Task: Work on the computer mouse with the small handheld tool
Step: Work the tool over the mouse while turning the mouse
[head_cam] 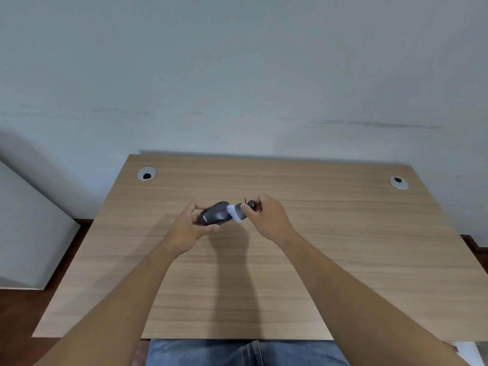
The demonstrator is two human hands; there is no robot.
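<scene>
Near the frame's centre, above the counter, our left hand clasped the computer mouse, its long axis slanting up-right toward the small handheld tool clenched in our right hand, its white tip touching the mouse's right end.

Matt wood-grain laminate desk with grey plastic cable grommets. Smooth, slightly glossy black plastic computer mouse. Soft pale bristles tip the brush tool.
</scene>
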